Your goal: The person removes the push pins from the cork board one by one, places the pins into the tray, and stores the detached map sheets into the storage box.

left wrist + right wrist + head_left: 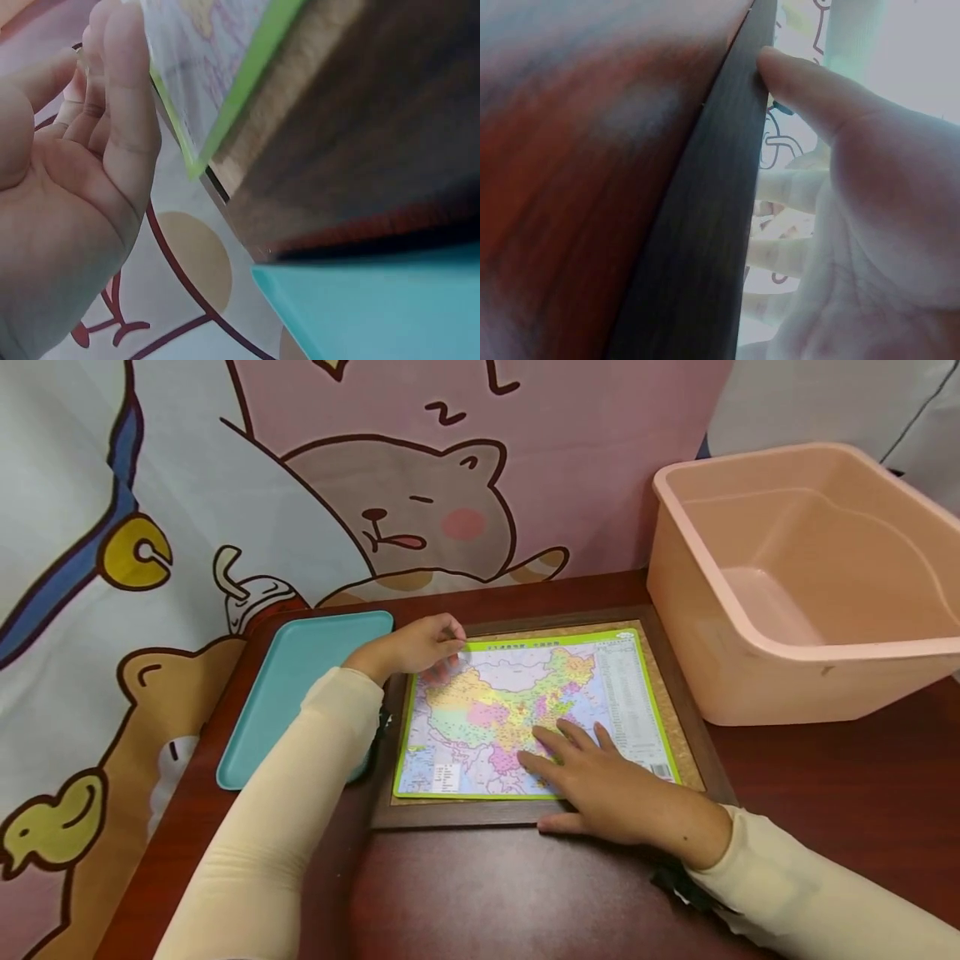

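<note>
A laminated map of China [517, 706] with a lime-green border lies flat, picture side up, inside a brown-framed corkboard [465, 814] on the dark red-brown counter [525, 893]. A strip of cork [681, 752] shows between the map's right edge and the frame, wider than the one along the left edge, so the sheet sits towards the left. The left hand [420, 645] is by the map's upper left corner, fingers loosely curled; nothing can be seen in its grasp, and whether a fingertip touches the sheet is not clear. The right hand [611, 793] is spread over the lower right part of the map, fingers apart and gripping nothing, with its thumb [802, 82] at the frame's near edge. How firmly its fingertips press cannot be told. A turquoise tray [288, 677] lies to the left, partly behind the left sleeve [262, 835], and a peach plastic tub [690, 602] stands to the right, beyond the frame.

The step in hand looks like settling or smoothing the map within the frame. The next move would seem to call for light, flat fingers evening out the cork margins while the other hand steadies the board
</note>
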`<act>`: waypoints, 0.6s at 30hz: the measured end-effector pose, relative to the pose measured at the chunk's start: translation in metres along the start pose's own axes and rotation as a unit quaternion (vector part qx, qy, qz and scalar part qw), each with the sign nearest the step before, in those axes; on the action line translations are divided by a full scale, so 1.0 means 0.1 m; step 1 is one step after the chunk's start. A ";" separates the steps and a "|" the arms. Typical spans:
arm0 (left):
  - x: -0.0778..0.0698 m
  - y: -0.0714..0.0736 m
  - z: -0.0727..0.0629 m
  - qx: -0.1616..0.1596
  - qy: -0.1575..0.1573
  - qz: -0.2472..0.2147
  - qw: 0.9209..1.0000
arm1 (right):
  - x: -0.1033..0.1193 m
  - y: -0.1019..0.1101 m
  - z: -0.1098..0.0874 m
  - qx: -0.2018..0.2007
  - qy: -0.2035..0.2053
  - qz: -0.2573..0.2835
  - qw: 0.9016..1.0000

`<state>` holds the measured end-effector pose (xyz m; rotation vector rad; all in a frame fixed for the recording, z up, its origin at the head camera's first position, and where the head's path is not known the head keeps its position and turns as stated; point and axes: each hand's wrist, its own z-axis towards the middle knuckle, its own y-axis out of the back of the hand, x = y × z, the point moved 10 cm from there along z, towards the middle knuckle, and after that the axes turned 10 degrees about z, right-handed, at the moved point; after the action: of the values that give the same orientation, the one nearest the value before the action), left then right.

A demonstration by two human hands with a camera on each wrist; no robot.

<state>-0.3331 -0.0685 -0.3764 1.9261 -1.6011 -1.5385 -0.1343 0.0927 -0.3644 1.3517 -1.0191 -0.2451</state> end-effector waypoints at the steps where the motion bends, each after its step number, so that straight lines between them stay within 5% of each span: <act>1: 0.01 0.01 -0.01 -0.004 0.000 -0.002 1.000 | 0.00 0.00 0.00 0.000 0.001 -0.001 1.000; 6: 0.04 0.12 -0.09 -0.032 -0.004 -0.014 0.999 | 0.00 0.00 0.00 -0.004 0.005 -0.004 1.000; 18: 0.12 0.17 -0.25 -0.033 0.001 -0.016 0.999 | -0.01 -0.01 -0.01 -0.005 0.004 0.003 1.000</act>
<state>-0.3255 -0.0953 -0.3604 1.9269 -1.5069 -1.5814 -0.1338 0.0933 -0.3656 1.3402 -1.0127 -0.2396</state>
